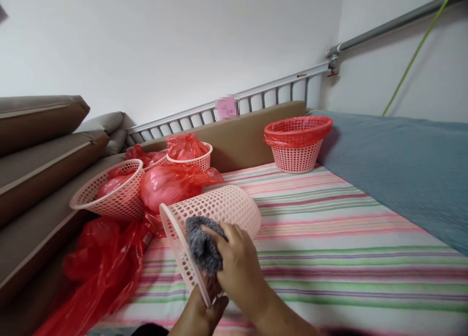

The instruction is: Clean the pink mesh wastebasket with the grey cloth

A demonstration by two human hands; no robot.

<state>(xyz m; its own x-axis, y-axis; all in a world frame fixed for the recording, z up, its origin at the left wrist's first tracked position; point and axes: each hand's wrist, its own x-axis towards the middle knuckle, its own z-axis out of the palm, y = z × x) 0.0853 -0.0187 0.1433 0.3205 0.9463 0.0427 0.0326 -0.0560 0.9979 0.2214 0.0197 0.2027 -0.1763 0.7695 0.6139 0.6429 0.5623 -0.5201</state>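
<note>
A pale pink perforated basket (223, 204) lies tipped on its side over the striped sheet, its mouth facing lower left. My left hand (203, 311) grips the rim at its lower edge, thumb on one side and fingers partly hidden by the basket. A dark grey cloth (204, 246) is held in my right hand (237, 263) and pressed on the outside of the basket near the rim. Just behind the basket sits a bundle in red plastic (164, 182).
Baskets with red bags stand at the left (122, 199) and back (204, 158). A red-topped basket (296, 155) stands back right. Red plastic (106, 263) lies front left, beside stacked cushions (47, 165). Blue fabric (383, 155) covers the right; a radiator (281, 93) runs behind.
</note>
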